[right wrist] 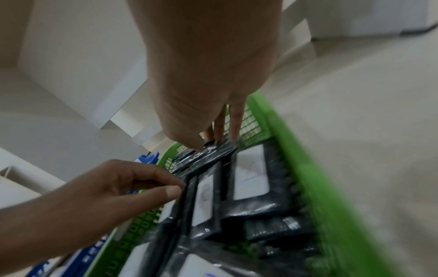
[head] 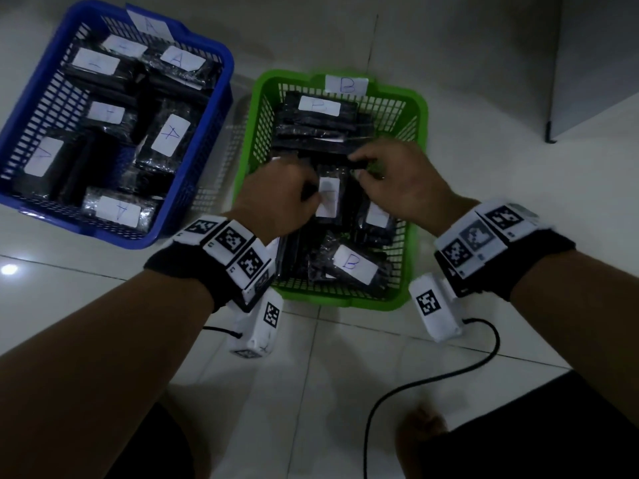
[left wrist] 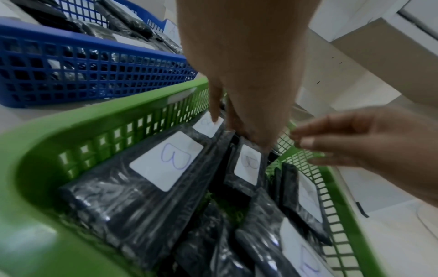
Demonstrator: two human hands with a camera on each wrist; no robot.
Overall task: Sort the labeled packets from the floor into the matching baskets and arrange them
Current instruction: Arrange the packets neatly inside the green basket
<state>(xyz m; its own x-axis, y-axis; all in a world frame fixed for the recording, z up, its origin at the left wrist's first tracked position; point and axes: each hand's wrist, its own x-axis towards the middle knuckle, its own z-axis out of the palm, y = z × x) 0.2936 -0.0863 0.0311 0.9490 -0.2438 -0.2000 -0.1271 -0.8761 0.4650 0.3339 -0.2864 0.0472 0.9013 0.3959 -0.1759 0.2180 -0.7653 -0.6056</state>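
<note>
Reaching into the green basket (head: 254,108), the left hand (head: 273,198) pinches a standing B packet (head: 330,198) while the right hand (head: 397,178) pinches the dark packet edge (head: 359,164) just beyond its fingertips.

I see a floor (head: 449,81) of large pale glossy tiles with thin dark grout lines. A small bright glare spot (head: 9,269) sits on the tiles at far left. Lighting is dim and even, with a grey cast. At upper right stands a grey cabinet (head: 594,57); its near corner rests on a small dark foot (head: 551,136). In the right wrist view, white walls (right wrist: 71,56) meet in stepped corners.
</note>
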